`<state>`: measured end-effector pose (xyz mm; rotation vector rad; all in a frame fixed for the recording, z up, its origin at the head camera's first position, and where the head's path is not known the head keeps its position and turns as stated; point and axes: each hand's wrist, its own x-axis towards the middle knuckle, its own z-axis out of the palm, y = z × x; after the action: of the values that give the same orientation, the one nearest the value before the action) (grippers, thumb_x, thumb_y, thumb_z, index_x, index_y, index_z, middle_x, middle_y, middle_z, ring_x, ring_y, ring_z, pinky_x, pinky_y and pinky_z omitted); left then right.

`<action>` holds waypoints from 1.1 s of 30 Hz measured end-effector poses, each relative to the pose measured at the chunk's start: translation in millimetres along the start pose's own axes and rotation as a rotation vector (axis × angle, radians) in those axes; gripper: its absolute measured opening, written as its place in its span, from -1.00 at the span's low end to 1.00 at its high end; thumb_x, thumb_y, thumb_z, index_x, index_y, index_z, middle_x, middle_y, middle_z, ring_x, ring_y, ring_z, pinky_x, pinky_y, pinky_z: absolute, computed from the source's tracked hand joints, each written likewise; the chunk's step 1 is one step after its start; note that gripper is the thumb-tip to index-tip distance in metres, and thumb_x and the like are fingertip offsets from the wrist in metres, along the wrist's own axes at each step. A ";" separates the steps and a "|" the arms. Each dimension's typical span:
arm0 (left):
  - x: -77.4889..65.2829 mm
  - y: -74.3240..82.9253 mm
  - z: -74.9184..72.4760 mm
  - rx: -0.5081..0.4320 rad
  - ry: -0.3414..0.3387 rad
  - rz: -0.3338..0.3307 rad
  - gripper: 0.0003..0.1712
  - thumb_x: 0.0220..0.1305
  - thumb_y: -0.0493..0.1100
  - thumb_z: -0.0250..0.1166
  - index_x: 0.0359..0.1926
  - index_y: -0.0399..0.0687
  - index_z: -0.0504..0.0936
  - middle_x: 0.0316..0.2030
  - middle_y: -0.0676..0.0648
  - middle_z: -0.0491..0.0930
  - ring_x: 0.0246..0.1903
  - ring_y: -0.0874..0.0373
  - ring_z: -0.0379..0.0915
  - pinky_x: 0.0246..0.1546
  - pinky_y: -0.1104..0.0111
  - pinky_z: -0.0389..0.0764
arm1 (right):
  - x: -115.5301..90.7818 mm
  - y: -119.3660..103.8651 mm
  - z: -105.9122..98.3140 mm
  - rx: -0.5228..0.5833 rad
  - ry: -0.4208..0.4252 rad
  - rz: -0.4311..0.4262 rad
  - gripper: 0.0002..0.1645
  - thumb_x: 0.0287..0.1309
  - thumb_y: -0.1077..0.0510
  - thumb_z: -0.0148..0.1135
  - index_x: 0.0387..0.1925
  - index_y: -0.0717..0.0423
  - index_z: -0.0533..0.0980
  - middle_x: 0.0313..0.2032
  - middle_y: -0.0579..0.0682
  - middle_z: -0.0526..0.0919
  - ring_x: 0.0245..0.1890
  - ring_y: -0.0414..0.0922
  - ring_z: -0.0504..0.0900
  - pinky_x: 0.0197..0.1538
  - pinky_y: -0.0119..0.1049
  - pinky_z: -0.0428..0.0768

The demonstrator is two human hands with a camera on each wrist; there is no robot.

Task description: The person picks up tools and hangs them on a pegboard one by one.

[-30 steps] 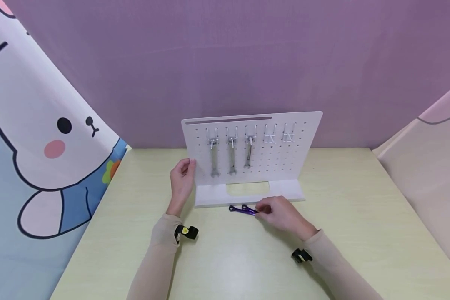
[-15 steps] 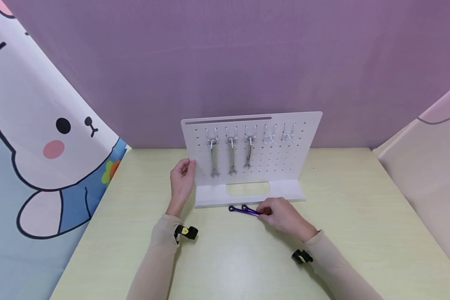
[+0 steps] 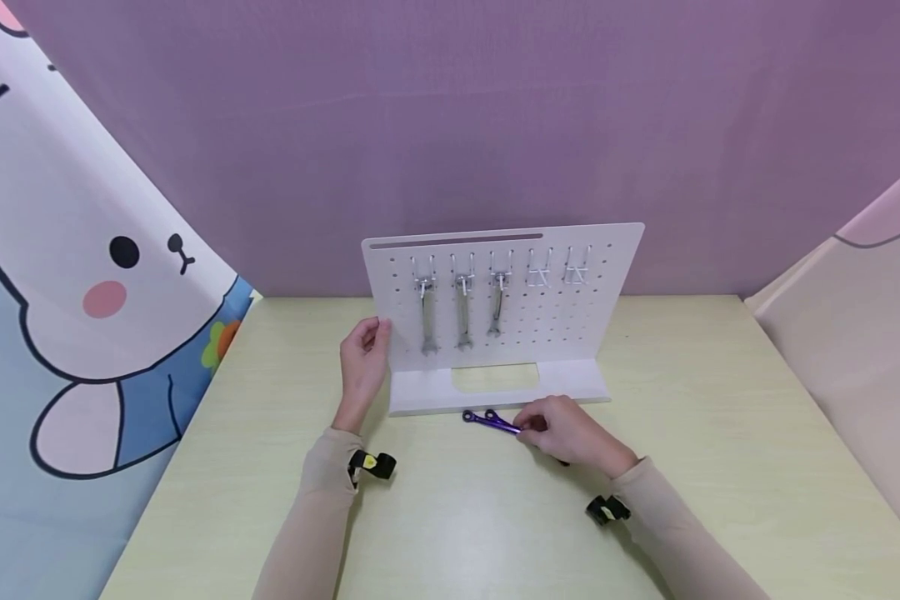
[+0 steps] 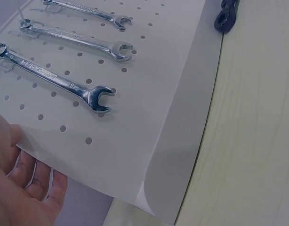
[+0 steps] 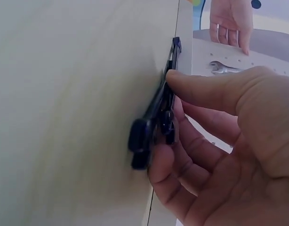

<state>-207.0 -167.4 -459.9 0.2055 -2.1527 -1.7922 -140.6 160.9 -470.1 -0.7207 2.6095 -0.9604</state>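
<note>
A white pegboard (image 3: 547,333) stands upright on the table, with three silver combination wrenches (image 3: 464,315) hanging from its left hooks. At its left edge is my left hand (image 3: 363,358), thumb on the front face and fingers partly behind, pinching the edge. Below the board's front lip my right hand (image 3: 562,429) pinches two dark purple wrenches (image 3: 495,422) between thumb and fingers. Their ring ends point left in the head view. In the right wrist view the near wrench end (image 5: 141,141) stands apart from the other; the fingers hide part of both.
Two hooks (image 3: 576,273) on the right of the board bear nothing. The board's base (image 3: 423,392) has a rectangular cutout. The pale wooden table (image 3: 450,517) spreads in front, with a purple curtain (image 3: 495,125) behind and a cartoon cloth (image 3: 105,250) at left.
The purple wrenches have slid slightly right with my right hand, and a dark end now shows below the palm. My left hand and the pegboard stay in place.
</note>
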 end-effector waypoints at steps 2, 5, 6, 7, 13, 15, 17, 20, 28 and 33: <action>0.1 0.0 0.1 -0.002 0.000 -0.002 -0.64 0.62 -0.09 0.22 0.11 -0.32 0.69 0.05 -0.38 0.74 -0.16 0.34 0.55 -0.08 0.59 0.51 | -0.1 1.1 -1.5 0.017 -0.012 0.004 -0.86 0.32 0.26 0.41 -0.13 0.10 0.78 -0.33 -0.17 0.76 -0.38 -0.30 0.53 -0.28 -0.42 0.54; 0.8 -0.2 0.0 -0.005 -0.001 -0.004 -0.64 0.62 -0.09 0.22 0.11 -0.32 0.69 0.05 -0.38 0.74 -0.16 0.33 0.55 -0.08 0.59 0.51 | 0.0 3.0 -2.7 0.024 -0.011 -0.004 -0.89 0.33 0.27 0.41 -0.16 0.10 0.78 -0.33 -0.16 0.76 -0.36 -0.30 0.53 -0.26 -0.42 0.54; 0.9 -0.1 0.0 -0.007 -0.001 -0.005 -0.64 0.62 -0.09 0.23 0.11 -0.32 0.69 0.05 -0.37 0.75 -0.16 0.32 0.55 -0.09 0.59 0.51 | 0.1 3.6 -3.0 0.022 -0.008 -0.008 -0.89 0.33 0.27 0.40 -0.17 0.10 0.78 -0.33 -0.16 0.76 -0.36 -0.31 0.53 -0.25 -0.41 0.54; 1.0 0.2 -0.1 -0.008 -0.001 -0.005 -0.65 0.62 -0.09 0.23 0.11 -0.32 0.69 0.05 -0.37 0.75 -0.16 0.32 0.55 -0.09 0.59 0.51 | 0.1 4.0 -3.1 0.021 -0.005 -0.009 -0.90 0.33 0.27 0.40 -0.18 0.10 0.78 -0.33 -0.16 0.76 -0.36 -0.31 0.53 -0.24 -0.41 0.54; 1.3 0.4 -0.6 -0.013 0.000 -0.007 -0.65 0.61 -0.10 0.23 0.11 -0.31 0.69 0.07 -0.37 0.75 -0.14 0.29 0.56 -0.07 0.59 0.52 | -0.4 4.5 -4.0 0.008 0.007 -0.005 -0.90 0.36 0.27 0.37 -0.17 0.09 0.77 -0.30 -0.14 0.77 -0.34 -0.30 0.53 -0.22 -0.40 0.55; 1.6 -0.3 -0.7 -0.013 0.000 -0.006 -0.65 0.61 -0.10 0.23 0.11 -0.31 0.69 0.07 -0.37 0.75 -0.14 0.29 0.56 -0.07 0.59 0.52 | -0.8 4.6 -4.4 0.004 0.017 -0.010 -0.89 0.37 0.28 0.37 -0.17 0.09 0.77 -0.29 -0.13 0.76 -0.34 -0.29 0.53 -0.21 -0.39 0.55; 2.0 -1.1 -0.6 -0.015 0.000 -0.006 -0.66 0.62 -0.10 0.23 0.11 -0.31 0.69 0.06 -0.37 0.75 -0.14 0.29 0.56 -0.07 0.58 0.52 | -1.1 4.4 -4.9 0.004 0.028 -0.017 -0.89 0.37 0.28 0.36 -0.17 0.10 0.76 -0.31 -0.13 0.75 -0.35 -0.29 0.52 -0.22 -0.40 0.54; 2.0 -1.9 -0.1 -0.017 0.002 -0.009 -0.65 0.62 -0.09 0.22 0.11 -0.31 0.70 0.05 -0.37 0.75 -0.15 0.30 0.55 -0.08 0.58 0.52 | -2.0 4.3 -5.8 0.018 0.044 -0.015 -0.89 0.37 0.26 0.36 -0.16 0.11 0.76 -0.33 -0.13 0.73 -0.38 -0.29 0.51 -0.26 -0.40 0.53; 3.3 -4.9 0.8 -0.019 0.008 -0.002 -0.65 0.61 -0.09 0.24 0.08 -0.33 0.70 0.03 -0.39 0.75 -0.17 0.32 0.55 -0.11 0.60 0.51 | -3.2 2.8 -7.7 0.060 0.084 -0.029 -0.90 0.35 0.22 0.40 -0.15 0.14 0.76 -0.34 -0.13 0.73 -0.39 -0.30 0.54 -0.28 -0.39 0.56; 1.8 -3.6 0.4 -0.009 0.006 -0.001 -0.65 0.61 -0.09 0.24 0.10 -0.32 0.70 0.04 -0.37 0.75 -0.16 0.32 0.54 -0.09 0.59 0.50 | -4.1 3.7 -6.7 0.073 0.110 -0.021 -0.89 0.34 0.23 0.41 -0.14 0.13 0.76 -0.30 -0.11 0.76 -0.35 -0.29 0.60 -0.24 -0.38 0.62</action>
<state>-209.2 -168.3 -463.2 0.2098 -2.1402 -1.7988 -141.2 169.1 -467.3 -0.6978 2.6490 -1.1254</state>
